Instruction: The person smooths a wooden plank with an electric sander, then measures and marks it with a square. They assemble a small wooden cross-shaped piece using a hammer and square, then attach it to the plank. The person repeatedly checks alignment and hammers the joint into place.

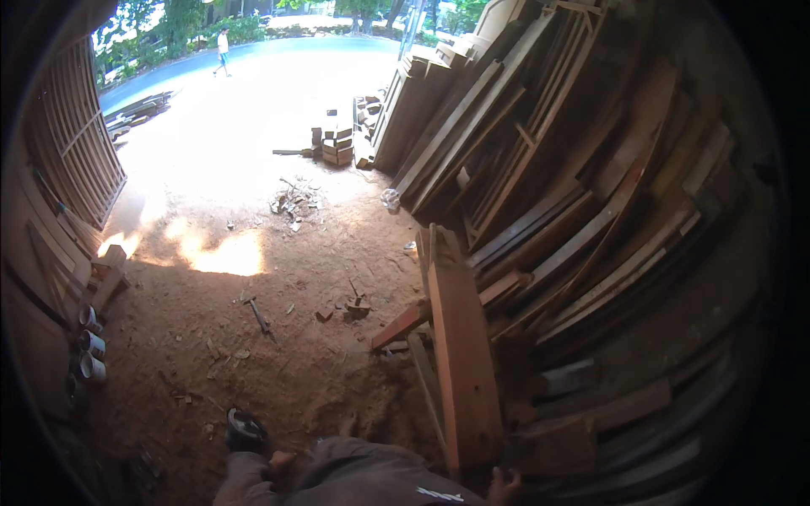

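Dim wood shed, dirt floor [186, 337], boards [540, 160] stacked along the right side. Thick wooden beam [464, 363] lies lengthwise right of centre, on a wooden support [401, 326]. Right hand [504, 487] just beside the beam's near end; grip too dark, can't tell. Left hand [282, 460] low, near the shoe [245, 430]; its grip also unclear. Hammer-like tool [259, 318] on floor, tins [93, 344] at left.

A woodworking shop or timber store, its wide front open to a road [337, 48]. Planks [451, 126] crowd the right side, leaning and stacked; a thick beam [464, 363] lies beside them. Wood scraps [295, 202] litter the earthen floor [177, 337], and cans [93, 344] line the left edge, near a slatted panel [80, 126].
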`<state>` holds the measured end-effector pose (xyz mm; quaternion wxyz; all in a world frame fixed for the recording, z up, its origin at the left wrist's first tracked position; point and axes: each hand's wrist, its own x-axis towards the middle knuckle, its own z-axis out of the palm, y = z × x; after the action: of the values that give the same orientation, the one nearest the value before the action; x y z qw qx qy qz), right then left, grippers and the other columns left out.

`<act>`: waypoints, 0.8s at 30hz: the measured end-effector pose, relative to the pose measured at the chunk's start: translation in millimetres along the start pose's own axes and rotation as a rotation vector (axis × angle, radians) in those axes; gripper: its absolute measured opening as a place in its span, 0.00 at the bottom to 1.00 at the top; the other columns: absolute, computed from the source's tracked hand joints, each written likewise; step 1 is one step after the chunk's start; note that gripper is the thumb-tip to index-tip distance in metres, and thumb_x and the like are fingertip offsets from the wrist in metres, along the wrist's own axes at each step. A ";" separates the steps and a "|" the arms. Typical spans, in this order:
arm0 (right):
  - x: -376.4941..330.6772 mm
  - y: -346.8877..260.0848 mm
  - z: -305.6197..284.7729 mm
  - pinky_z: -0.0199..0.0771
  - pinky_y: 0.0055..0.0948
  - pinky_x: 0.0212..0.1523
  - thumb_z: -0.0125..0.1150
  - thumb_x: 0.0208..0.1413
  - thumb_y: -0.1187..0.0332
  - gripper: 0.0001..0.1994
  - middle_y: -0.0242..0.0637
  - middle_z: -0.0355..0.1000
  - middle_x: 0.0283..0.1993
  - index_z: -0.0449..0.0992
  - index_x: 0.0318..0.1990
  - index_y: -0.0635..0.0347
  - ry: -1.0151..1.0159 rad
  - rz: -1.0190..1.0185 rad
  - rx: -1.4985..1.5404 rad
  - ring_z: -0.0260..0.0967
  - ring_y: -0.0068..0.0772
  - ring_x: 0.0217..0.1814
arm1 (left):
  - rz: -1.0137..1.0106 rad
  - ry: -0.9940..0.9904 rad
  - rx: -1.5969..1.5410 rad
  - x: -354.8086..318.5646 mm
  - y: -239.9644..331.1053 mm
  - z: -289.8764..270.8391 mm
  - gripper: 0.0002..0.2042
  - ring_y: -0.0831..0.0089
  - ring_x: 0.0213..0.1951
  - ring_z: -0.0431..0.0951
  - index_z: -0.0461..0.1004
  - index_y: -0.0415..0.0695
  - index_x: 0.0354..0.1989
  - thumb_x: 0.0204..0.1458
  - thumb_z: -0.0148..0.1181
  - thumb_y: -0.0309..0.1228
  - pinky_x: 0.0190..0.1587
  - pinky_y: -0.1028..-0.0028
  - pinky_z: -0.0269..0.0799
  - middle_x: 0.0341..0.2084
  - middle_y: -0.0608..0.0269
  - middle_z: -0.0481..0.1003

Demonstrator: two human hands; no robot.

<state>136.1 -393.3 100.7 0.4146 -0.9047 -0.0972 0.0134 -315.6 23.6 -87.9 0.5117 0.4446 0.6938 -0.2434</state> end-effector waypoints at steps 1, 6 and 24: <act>-9.1 4.6 -4.6 0.67 0.30 0.20 0.75 0.58 0.51 0.28 0.34 0.73 0.26 0.76 0.57 0.60 -0.030 0.054 0.003 0.69 0.25 0.22 | 0.030 0.007 -0.010 -3.9 3.1 10.1 0.23 0.62 0.38 0.84 0.82 0.37 0.49 0.62 0.63 0.48 0.39 0.63 0.80 0.38 0.56 0.84; -48.5 -2.3 -18.3 0.74 0.32 0.46 0.72 0.61 0.59 0.24 0.40 0.77 0.43 0.73 0.58 0.63 -0.068 0.132 0.103 0.74 0.36 0.42 | 0.357 -0.020 -0.528 -49.3 53.2 66.2 0.25 0.58 0.37 0.86 0.79 0.32 0.51 0.63 0.65 0.47 0.37 0.61 0.81 0.37 0.50 0.84; -108.6 31.8 -26.9 0.64 0.48 0.67 0.74 0.57 0.56 0.32 0.61 0.69 0.62 0.72 0.63 0.67 -0.307 -0.167 -0.306 0.66 0.62 0.66 | 0.031 -0.067 -1.177 -71.8 -147.7 106.4 0.15 0.54 0.42 0.83 0.75 0.38 0.52 0.67 0.56 0.37 0.44 0.53 0.78 0.41 0.52 0.80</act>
<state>37.6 -454.0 88.3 0.2525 -0.9333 -0.2344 0.1016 -385.2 -159.0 -76.8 0.6976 0.0880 0.6889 0.1761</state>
